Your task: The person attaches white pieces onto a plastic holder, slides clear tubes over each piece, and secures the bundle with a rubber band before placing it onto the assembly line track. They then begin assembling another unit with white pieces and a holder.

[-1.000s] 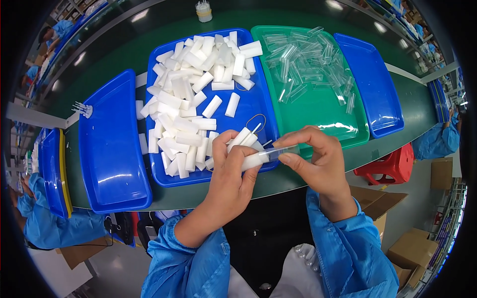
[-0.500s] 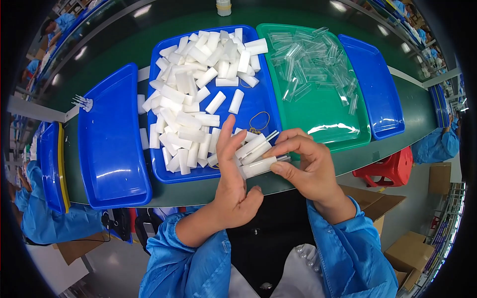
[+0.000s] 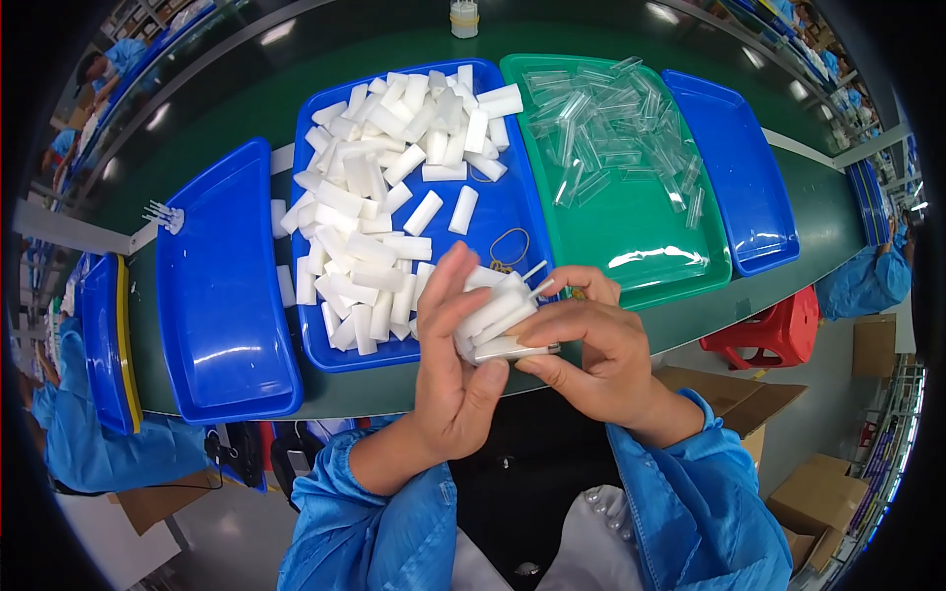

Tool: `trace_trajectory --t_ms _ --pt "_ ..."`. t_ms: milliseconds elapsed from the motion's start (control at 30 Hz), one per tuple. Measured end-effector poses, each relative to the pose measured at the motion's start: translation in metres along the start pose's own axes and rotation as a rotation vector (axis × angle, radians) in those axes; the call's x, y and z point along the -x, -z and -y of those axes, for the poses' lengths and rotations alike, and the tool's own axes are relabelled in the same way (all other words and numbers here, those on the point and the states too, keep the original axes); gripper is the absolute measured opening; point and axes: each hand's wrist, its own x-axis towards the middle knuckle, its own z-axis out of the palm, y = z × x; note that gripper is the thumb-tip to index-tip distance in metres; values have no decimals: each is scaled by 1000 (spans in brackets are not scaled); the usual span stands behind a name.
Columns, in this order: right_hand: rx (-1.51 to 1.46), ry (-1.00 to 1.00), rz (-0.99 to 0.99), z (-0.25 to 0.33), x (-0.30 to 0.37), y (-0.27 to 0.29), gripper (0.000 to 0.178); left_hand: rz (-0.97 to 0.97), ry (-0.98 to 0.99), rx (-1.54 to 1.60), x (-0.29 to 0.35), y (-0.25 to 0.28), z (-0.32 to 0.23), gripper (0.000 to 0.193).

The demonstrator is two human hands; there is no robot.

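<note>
The left hand (image 3: 448,379) grips a bundle (image 3: 498,307) of white pieces, and the right hand (image 3: 601,357) pinches the right end of the lowest piece (image 3: 505,349) between thumb and fingers. The bundle sits between both hands, over the near edge of the blue tray (image 3: 500,212) where a white pile (image 3: 345,202) lies. Just beside it, the green tray (image 3: 631,222) holds clear tubes (image 3: 596,123).

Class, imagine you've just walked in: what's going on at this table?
A person's left hand and right hand together hold a small cluster of white pieces, the right fingers at its right end. It is by the near edge of a blue tray, where many loose pieces lie. The green tray beside that holds clear tubes.
</note>
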Motion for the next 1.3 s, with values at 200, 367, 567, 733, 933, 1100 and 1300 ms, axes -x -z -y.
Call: trace_trajectory --t_ms 200,367,567,733,933,1100,1300 --pt "-14 1 -73 -4 5 -4 27 -11 152 24 -2 1 -2 28" --pt "-313 -166 -297 -5 12 -19 35 -60 227 42 -2 0 1 23" --pt "-372 -397 -90 -4 6 -7 22 111 162 -341 -10 5 -3 21" --pt "-703 -462 -67 -9 3 0 12 127 120 -415 -12 -6 -10 30" --pt "-681 -459 -84 -12 4 2 11 129 73 -438 -13 -9 -9 37" --pt "-615 -454 -23 -18 7 4 9 173 15 -559 -15 -8 -10 39" --pt "-111 -238 32 -14 5 6 11 157 77 -569 -14 -10 -11 34"
